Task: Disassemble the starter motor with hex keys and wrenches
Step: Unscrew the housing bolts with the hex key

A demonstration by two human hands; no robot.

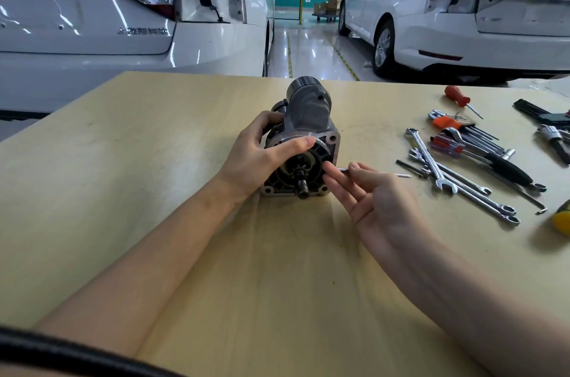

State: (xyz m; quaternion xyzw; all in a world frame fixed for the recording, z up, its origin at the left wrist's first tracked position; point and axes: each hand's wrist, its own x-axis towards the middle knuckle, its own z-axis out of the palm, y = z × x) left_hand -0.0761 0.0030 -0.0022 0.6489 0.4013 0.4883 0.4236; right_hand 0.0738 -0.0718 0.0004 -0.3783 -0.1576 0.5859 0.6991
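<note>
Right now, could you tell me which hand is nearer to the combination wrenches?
Right. The right hand lies between the starter motor and the combination wrenches; the left hand grips the motor, farther away.

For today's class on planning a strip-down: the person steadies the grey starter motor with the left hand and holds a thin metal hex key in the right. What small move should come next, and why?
Probably seat the tip of the thin metal hex key in a fastener on the flange of the grey metal starter motor. The left hand already grips the housing, and the right hand pinches the key beside the flange, its tip not yet engaged. Which fastener cannot be told.
</note>
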